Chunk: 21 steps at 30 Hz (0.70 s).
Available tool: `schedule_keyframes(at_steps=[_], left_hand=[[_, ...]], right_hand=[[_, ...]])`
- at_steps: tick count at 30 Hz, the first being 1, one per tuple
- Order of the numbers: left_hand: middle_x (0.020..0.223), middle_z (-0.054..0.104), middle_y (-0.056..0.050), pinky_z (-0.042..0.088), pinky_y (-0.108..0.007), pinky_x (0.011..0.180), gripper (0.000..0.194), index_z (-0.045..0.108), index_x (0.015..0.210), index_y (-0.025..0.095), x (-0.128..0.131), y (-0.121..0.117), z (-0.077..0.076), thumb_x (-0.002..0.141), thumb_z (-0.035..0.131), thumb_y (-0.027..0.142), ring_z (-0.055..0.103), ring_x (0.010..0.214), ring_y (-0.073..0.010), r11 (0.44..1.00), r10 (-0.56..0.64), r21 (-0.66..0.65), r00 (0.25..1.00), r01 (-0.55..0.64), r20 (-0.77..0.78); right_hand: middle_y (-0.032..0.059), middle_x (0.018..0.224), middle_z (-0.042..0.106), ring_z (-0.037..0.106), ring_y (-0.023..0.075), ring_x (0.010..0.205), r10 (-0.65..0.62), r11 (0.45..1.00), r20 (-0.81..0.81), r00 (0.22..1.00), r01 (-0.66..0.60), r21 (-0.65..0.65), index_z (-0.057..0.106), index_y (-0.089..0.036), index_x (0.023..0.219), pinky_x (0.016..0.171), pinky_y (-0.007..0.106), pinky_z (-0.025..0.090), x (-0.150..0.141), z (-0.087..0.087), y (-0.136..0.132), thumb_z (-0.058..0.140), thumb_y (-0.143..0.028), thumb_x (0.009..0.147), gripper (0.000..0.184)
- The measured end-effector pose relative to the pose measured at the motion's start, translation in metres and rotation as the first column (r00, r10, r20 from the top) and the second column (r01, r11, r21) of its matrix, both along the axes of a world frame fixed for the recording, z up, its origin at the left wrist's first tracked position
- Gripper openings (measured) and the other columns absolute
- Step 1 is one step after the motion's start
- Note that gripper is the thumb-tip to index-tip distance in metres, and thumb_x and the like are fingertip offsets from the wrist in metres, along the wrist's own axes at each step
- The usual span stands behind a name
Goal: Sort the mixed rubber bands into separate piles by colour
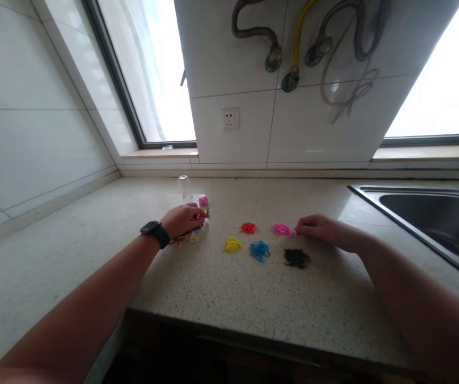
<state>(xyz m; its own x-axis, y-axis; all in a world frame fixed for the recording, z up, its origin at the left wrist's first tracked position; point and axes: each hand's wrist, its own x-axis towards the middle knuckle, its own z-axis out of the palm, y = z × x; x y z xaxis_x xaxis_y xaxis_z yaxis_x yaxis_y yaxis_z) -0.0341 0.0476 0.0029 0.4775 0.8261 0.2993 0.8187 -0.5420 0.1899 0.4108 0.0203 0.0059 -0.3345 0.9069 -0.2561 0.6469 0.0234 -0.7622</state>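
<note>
Over a mixed pile of coloured rubber bands [184,236] on the counter, my left hand [184,217] is closed, with a few bands showing at its fingertips. A black watch is on that wrist. My right hand [318,230] rests just right of a pink pile of bands [282,229], fingers curled together; what they hold, if anything, is hidden. Between the hands lie sorted piles: red bands [248,228], yellow bands [233,245], blue bands [260,250] and black bands [297,258].
A clear bottle [184,188] and a pink cap [203,201] stand behind my left hand. The speckled counter [213,288] ends at a front edge. A steel sink [433,218] is at the right. Hoses and a socket [230,119] are on the tiled wall.
</note>
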Motion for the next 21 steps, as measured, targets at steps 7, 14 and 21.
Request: schedule_keyframes(at_steps=[7, 14, 21], left_hand=[[0.094, 0.068, -0.004, 0.044, -0.029, 0.071, 0.019, 0.077, 0.092, 0.027, 0.007, -0.003, -0.006, 0.086, 0.062, 0.036, 0.061, 0.079, -0.0185, 1.000, 0.009, 0.026, 0.999, -0.008, -0.032], [0.091, 0.069, -0.006, 0.044, -0.030, 0.069, 0.021, 0.075, 0.092, 0.022, 0.024, -0.010, 0.003, 0.089, 0.058, 0.034, 0.061, 0.076, -0.0178, 0.998, 0.008, 0.058, 0.999, -0.010, 0.036], [0.074, 0.067, -0.003, 0.040, -0.029, 0.062, 0.023, 0.075, 0.093, 0.022, 0.084, -0.034, 0.023, 0.090, 0.057, 0.036, 0.058, 0.065, -0.0147, 0.994, -0.106, 0.022, 0.991, 0.104, 0.079]], right_hand=[[-0.0025, 0.060, 0.046, 0.036, 0.0085, 0.049, 0.020, 1.000, 0.029, 0.999, -0.021, 0.020, 0.067, -0.017, 0.086, 0.045, 0.024, 0.023, 0.000, -0.001, 0.001, 0.061, -0.060, 0.080, 0.044], [-0.0023, 0.060, 0.047, 0.036, 0.0083, 0.049, 0.013, 1.000, 0.013, 1.000, -0.013, 0.013, 0.066, -0.018, 0.083, 0.044, 0.024, 0.023, -0.003, 0.001, -0.001, 0.063, -0.063, 0.076, 0.046], [-0.0022, 0.061, 0.050, 0.038, 0.0083, 0.048, 0.013, 0.999, -0.037, 0.999, -0.012, 0.030, 0.068, -0.017, 0.084, 0.044, 0.024, 0.025, 0.001, -0.002, 0.002, 0.063, -0.062, 0.077, 0.045]])
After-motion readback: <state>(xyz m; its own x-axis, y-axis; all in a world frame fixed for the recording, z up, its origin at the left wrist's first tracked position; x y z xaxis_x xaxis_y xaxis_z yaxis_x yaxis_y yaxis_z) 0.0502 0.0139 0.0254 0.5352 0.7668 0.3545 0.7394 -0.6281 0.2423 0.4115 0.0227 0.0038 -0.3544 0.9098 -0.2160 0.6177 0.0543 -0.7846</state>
